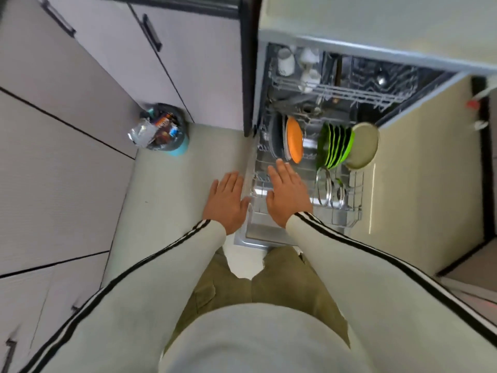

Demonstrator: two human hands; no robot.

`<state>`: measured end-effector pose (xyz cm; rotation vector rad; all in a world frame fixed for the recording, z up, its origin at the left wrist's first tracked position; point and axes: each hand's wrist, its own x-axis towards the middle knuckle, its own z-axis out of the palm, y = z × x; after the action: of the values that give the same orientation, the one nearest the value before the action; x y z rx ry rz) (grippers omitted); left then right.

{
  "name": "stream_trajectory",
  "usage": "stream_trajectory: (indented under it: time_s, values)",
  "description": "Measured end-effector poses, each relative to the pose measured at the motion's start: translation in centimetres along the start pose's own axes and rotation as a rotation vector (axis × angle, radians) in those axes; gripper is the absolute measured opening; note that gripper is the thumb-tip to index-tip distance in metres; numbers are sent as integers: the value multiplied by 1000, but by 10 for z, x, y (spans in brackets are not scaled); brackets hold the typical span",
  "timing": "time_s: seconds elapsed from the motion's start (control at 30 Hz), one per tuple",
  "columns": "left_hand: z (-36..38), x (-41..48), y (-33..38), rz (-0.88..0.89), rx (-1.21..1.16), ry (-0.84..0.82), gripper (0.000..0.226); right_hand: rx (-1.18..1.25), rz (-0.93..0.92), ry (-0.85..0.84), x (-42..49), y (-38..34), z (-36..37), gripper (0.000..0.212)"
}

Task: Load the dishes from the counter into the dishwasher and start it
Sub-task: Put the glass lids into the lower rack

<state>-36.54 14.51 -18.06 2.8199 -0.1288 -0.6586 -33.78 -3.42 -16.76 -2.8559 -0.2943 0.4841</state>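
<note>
An orange plate, green plates and glass lids are stood in the dishwasher's lower rack; left hand and right hand are held flat, empty, at its front-left corner.

- Long-sleeved top, pale beige, plain across the front.
- Left sleeve and right sleeve, each marked with black stripes running lengthwise down to the cuff.
- Cuffs closed at the wrists; left hand and right hand bare.
- Trousers, olive green.
</note>
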Motion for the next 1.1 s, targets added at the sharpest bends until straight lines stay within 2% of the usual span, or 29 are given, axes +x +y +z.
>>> stream_trajectory:
  time_s: [0.2,0.3,0.37,0.5,0.67,0.83,1.1]
  values:
    - [-70,-36,-143,-178,-69,159,64,7,-93,61,47,-159,-15,64]
    - [-112,-73,-225,-305,-104,275,64,-16,-272,49,71,-268,-18,65]
    - [-130,-91,-262,-363,-144,335,63,-19,-348,58,83,-316,-19,64]
    - [-150,-151,-354,-618,-245,460,63,-43,-605,61,101,-438,-14,61]
    - [-156,-205,-429,-834,-261,537,63,28,-815,42,114,-565,-2,61]
    - [-172,-233,-488,-1001,-257,690,62,126,-1023,35,130,-666,13,54]
    - [-240,-198,-607,-1174,-315,843,61,78,-1221,1,228,-815,13,52]
